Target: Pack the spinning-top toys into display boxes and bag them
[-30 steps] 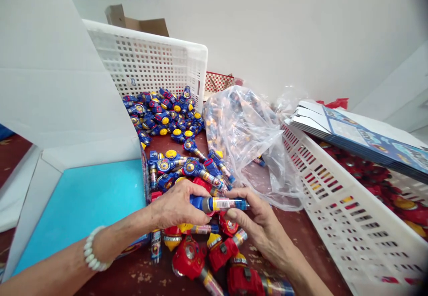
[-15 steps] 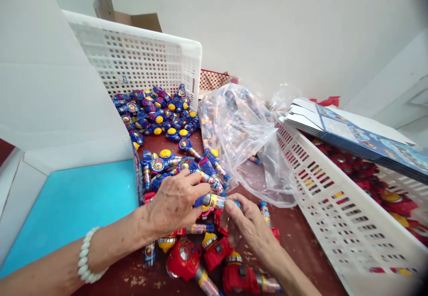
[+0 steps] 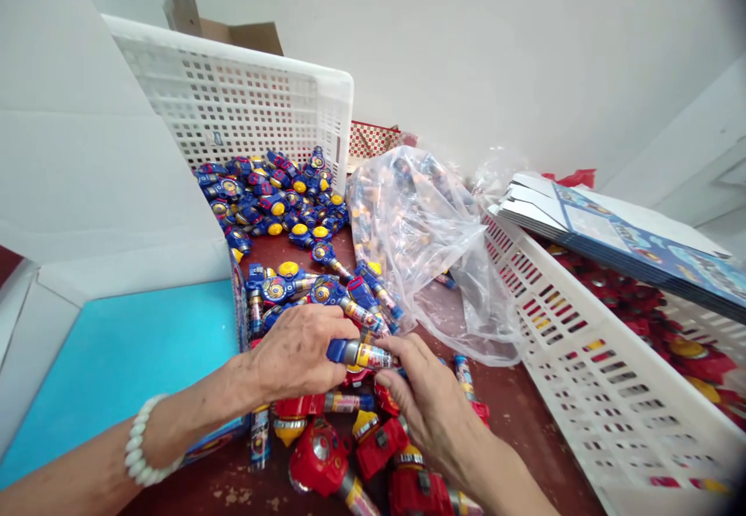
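Observation:
Over the pile, my left hand [image 3: 303, 349] is closed around the blue body of a toy with a printed tube [image 3: 370, 356]. My right hand [image 3: 428, 395] pinches the tube's other end between thumb and fingers. Most of the toy's body is hidden in the left palm. Below the hands lie several red toys [image 3: 320, 454] with yellow and silver parts and similar tubes. Just beyond them is a cluster of blue toys [image 3: 329, 291], some with tubes fitted. A loose tube [image 3: 259, 438] lies near my left forearm.
At the left stands an open white box with a bright blue panel [image 3: 145, 345]. Behind, a white crate [image 3: 256, 73] is tipped over more blue toys [image 3: 280, 190]. A clear plastic bag [image 3: 420, 228] holds many tubes. On the right, another white crate [image 3: 583, 376] of red toys carries flat printed cartons [image 3: 629, 228].
Both hands still hold the toy, which has shifted slightly down and left. My right hand has rolled over, its fingers now more hidden behind the tube.

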`<action>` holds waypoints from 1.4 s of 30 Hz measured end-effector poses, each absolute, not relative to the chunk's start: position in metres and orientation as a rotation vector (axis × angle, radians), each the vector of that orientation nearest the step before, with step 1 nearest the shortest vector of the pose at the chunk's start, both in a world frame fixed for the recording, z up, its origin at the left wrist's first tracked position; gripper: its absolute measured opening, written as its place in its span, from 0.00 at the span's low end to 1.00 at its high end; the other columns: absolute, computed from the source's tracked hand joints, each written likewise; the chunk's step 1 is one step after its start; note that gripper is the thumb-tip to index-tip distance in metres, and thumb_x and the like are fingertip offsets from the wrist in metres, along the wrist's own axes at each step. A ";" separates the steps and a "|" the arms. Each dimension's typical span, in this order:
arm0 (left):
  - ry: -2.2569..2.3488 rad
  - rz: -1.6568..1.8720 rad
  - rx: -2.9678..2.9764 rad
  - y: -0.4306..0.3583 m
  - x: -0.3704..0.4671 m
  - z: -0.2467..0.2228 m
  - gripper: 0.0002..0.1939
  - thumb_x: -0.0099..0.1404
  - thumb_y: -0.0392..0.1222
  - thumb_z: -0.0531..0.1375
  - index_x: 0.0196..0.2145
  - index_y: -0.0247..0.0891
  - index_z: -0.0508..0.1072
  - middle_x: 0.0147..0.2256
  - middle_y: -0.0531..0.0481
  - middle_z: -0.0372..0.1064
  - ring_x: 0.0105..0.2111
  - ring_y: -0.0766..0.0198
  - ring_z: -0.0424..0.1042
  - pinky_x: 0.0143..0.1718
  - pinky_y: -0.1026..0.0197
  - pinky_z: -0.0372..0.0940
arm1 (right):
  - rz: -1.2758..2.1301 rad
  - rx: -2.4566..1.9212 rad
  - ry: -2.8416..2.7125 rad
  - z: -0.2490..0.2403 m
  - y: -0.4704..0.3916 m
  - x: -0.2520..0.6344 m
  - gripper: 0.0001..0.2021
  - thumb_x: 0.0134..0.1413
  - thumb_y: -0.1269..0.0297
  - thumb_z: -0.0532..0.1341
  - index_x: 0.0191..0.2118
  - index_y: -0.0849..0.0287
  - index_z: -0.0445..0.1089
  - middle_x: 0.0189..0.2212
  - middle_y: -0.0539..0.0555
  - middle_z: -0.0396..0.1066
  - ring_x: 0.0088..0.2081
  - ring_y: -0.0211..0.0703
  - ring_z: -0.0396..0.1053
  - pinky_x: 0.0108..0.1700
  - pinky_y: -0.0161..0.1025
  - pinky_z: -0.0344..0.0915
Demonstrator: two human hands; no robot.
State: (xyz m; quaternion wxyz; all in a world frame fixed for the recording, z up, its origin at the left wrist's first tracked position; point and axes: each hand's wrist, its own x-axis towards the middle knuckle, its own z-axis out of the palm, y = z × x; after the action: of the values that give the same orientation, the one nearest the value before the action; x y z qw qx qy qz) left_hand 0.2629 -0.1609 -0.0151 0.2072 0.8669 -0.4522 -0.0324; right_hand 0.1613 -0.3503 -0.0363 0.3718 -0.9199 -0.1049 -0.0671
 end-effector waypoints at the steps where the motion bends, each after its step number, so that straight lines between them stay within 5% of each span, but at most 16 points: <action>1: -1.254 -0.161 2.407 -0.161 0.263 -0.013 0.05 0.54 0.38 0.59 0.29 0.40 0.76 0.28 0.52 0.70 0.29 0.63 0.68 0.30 0.62 0.58 | -0.241 -2.401 -0.313 -0.038 -0.349 0.161 0.15 0.66 0.58 0.49 0.53 0.57 0.64 0.40 0.57 0.68 0.38 0.46 0.66 0.38 0.41 0.60; 6: -1.335 0.025 2.542 -0.162 0.254 -0.014 0.09 0.55 0.35 0.58 0.35 0.40 0.75 0.34 0.48 0.71 0.35 0.56 0.67 0.32 0.58 0.59 | -0.053 -2.092 -0.124 -0.044 -0.343 0.162 0.15 0.65 0.52 0.51 0.36 0.58 0.67 0.27 0.50 0.64 0.29 0.39 0.62 0.32 0.36 0.57; 10: -1.452 0.260 2.633 -0.163 0.251 -0.018 0.12 0.57 0.34 0.58 0.39 0.41 0.73 0.37 0.46 0.70 0.39 0.51 0.65 0.31 0.57 0.59 | 0.376 -1.575 0.192 -0.042 -0.344 0.163 0.21 0.61 0.41 0.50 0.32 0.55 0.57 0.18 0.41 0.44 0.18 0.31 0.38 0.19 0.31 0.41; 12: -1.462 0.241 2.644 -0.162 0.255 -0.018 0.11 0.57 0.34 0.58 0.39 0.41 0.73 0.37 0.47 0.70 0.39 0.51 0.65 0.31 0.57 0.60 | 0.381 -1.631 0.155 -0.041 -0.347 0.161 0.20 0.60 0.41 0.52 0.40 0.55 0.60 0.22 0.43 0.52 0.19 0.32 0.45 0.20 0.30 0.48; 15: -1.446 0.189 2.627 -0.160 0.260 -0.016 0.10 0.57 0.35 0.58 0.38 0.42 0.73 0.35 0.49 0.69 0.38 0.53 0.66 0.33 0.56 0.61 | 0.080 -2.007 -0.023 -0.040 -0.352 0.159 0.19 0.61 0.46 0.55 0.49 0.53 0.63 0.36 0.51 0.66 0.34 0.39 0.63 0.38 0.35 0.61; 17: -1.448 0.174 2.579 -0.159 0.263 -0.015 0.10 0.57 0.35 0.58 0.38 0.42 0.73 0.35 0.50 0.70 0.38 0.54 0.66 0.36 0.55 0.62 | -0.021 -2.122 -0.040 -0.041 -0.352 0.160 0.17 0.63 0.48 0.52 0.44 0.55 0.66 0.34 0.51 0.67 0.35 0.42 0.63 0.40 0.38 0.60; 21: -1.438 0.257 2.559 -0.159 0.267 -0.015 0.12 0.57 0.33 0.58 0.39 0.42 0.74 0.36 0.49 0.71 0.39 0.54 0.66 0.37 0.55 0.61 | 0.160 -1.943 0.092 -0.036 -0.349 0.164 0.25 0.65 0.44 0.42 0.34 0.56 0.65 0.22 0.48 0.58 0.24 0.38 0.57 0.28 0.36 0.59; 26: -1.391 0.127 2.479 -0.162 0.270 -0.018 0.12 0.56 0.33 0.58 0.38 0.42 0.75 0.34 0.51 0.71 0.36 0.58 0.67 0.36 0.58 0.61 | -0.038 -2.072 -0.057 -0.034 -0.347 0.165 0.16 0.64 0.50 0.52 0.48 0.54 0.64 0.39 0.52 0.68 0.40 0.43 0.65 0.44 0.39 0.61; 30: -1.304 0.181 2.545 -0.163 0.267 -0.020 0.13 0.56 0.33 0.58 0.39 0.41 0.75 0.36 0.49 0.71 0.38 0.56 0.67 0.37 0.56 0.62 | 0.096 -1.878 0.086 -0.041 -0.345 0.171 0.19 0.64 0.46 0.48 0.32 0.56 0.60 0.20 0.45 0.55 0.21 0.35 0.54 0.25 0.33 0.55; 32: -1.302 0.241 2.587 -0.163 0.267 -0.020 0.13 0.56 0.34 0.58 0.40 0.41 0.75 0.37 0.48 0.71 0.39 0.54 0.66 0.37 0.56 0.62 | 0.211 -1.773 0.113 -0.042 -0.345 0.175 0.20 0.63 0.44 0.48 0.33 0.56 0.60 0.19 0.43 0.51 0.19 0.34 0.49 0.21 0.32 0.51; 36: -1.274 0.222 2.546 -0.165 0.273 -0.021 0.11 0.57 0.37 0.60 0.38 0.44 0.76 0.33 0.50 0.70 0.36 0.57 0.68 0.35 0.58 0.62 | -0.220 -2.064 -0.102 -0.041 -0.345 0.184 0.16 0.62 0.51 0.53 0.43 0.58 0.68 0.32 0.52 0.69 0.33 0.41 0.66 0.36 0.36 0.61; 40: -1.247 0.234 2.539 -0.172 0.285 -0.019 0.09 0.58 0.42 0.61 0.37 0.43 0.76 0.33 0.50 0.71 0.35 0.57 0.69 0.35 0.57 0.62 | -0.328 -2.150 -0.151 -0.043 -0.351 0.202 0.16 0.63 0.53 0.52 0.39 0.58 0.71 0.31 0.52 0.72 0.32 0.42 0.68 0.36 0.36 0.61; 42: -1.239 0.199 2.459 -0.172 0.302 -0.011 0.16 0.57 0.47 0.63 0.44 0.42 0.74 0.40 0.49 0.73 0.41 0.55 0.70 0.42 0.56 0.64 | -0.341 -2.129 -0.114 -0.047 -0.356 0.212 0.16 0.63 0.52 0.52 0.41 0.57 0.71 0.33 0.52 0.73 0.35 0.44 0.69 0.37 0.36 0.63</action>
State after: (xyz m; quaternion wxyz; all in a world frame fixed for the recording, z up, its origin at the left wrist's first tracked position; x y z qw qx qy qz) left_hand 0.3023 -0.1722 -0.0115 0.1892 0.8746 -0.4407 0.0709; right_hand 0.2124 -0.3562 -0.0470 0.4717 -0.8694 -0.0466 -0.1394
